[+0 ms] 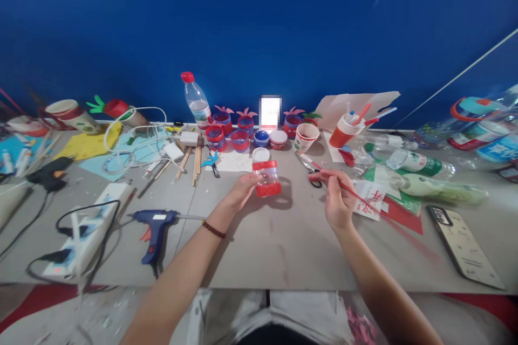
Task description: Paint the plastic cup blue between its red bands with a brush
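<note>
My left hand (242, 192) is closed on a short clear plastic bottle section (267, 179), painted red around its top and bottom bands and held just above the table. In my right hand (339, 202) is a thin red-handled paintbrush (358, 195), its long handle smeared by motion. The brush points toward the back, apart from the bottle section. Behind the held piece stand an open jar of blue paint (261, 138), a jar with red-stained white top (278, 139) and a white lid (261, 154). Scissors (311, 172) lie left of my right hand.
Painted cups (240, 140) with paper leaves stand along the blue wall beside a water bottle (198, 102). A blue glue gun (156, 229) and a power strip (87, 234) lie left. Paper cups (306, 136), plastic bottles (421, 163) and a phone (465, 245) are right.
</note>
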`<move>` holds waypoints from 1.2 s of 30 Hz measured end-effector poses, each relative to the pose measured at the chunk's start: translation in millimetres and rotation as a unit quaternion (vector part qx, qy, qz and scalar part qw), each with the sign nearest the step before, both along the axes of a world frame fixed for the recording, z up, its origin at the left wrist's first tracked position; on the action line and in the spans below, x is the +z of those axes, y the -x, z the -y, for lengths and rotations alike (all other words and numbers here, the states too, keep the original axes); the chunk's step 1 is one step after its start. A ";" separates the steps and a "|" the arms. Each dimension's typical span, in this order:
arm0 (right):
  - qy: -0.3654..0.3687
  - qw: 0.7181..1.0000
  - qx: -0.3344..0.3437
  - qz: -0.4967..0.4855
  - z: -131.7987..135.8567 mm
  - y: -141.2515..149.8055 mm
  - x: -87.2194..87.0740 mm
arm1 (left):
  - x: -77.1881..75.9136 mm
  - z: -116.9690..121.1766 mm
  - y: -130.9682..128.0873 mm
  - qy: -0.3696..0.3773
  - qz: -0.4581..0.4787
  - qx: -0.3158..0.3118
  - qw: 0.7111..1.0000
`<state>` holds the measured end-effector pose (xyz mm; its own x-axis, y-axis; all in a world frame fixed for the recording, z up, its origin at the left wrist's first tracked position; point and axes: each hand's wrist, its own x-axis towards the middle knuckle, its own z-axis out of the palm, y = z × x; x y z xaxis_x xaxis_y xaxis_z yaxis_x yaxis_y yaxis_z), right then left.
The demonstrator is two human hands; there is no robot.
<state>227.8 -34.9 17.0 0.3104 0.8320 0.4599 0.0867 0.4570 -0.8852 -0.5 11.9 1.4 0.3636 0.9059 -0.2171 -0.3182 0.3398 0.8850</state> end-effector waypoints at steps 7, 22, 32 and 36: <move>-0.001 0.965 0.129 0.228 4.4 2.5 -8.7 | 1.7 6.7 -2.8 0.001 0.013 -0.036 0.999; -0.008 0.919 0.161 0.359 7.5 7.7 1.5 | -1.0 11.3 -5.0 -0.024 -0.068 -0.083 0.994; -0.005 0.925 0.111 0.364 1.3 2.9 3.0 | -0.4 9.1 4.9 -0.342 -0.201 0.005 0.918; -0.005 0.914 0.121 0.386 0.9 0.5 0.1 | 11.7 12.9 5.4 -0.428 -0.312 -0.032 0.848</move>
